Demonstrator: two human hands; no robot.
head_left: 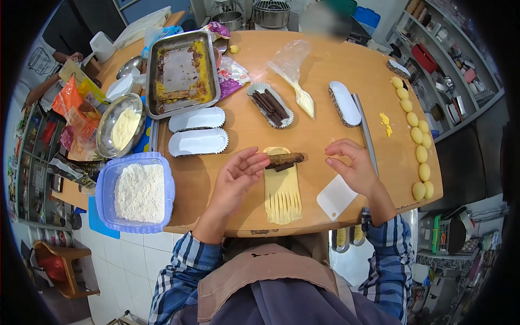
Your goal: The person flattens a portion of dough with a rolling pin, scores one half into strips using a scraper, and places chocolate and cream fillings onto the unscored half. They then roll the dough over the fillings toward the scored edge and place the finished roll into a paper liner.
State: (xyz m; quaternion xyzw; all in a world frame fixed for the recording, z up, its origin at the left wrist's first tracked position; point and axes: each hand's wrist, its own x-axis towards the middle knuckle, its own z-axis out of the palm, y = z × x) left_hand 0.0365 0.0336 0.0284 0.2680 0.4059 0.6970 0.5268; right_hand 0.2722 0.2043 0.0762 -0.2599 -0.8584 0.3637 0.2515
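The slit dough sheet lies flat on the table in front of the person, with a brown filling piece and a dark stick set across its far part. Both hands look released: the left hand has loosely bent fingers at the filling's left end (whether they touch it, I cannot tell), and the right hand is spread and bare, apart from the dough. The likeliest trouble, I judge, is at the sides, since the brown piece reaches past the dough's right edge; if the dough were turned over it like this, that end could stay uncovered or slide out. The dark stick, lying loose against it, could roll or shift if only one end were nudged. The narrow strips at the near end look thin, so an uneven pull might tear one, and any that cling to the table could stretch out of line. That end also lies near the table's front edge, where a forward lean could bring the apron against it. A low right wrist could knock the white scraper.
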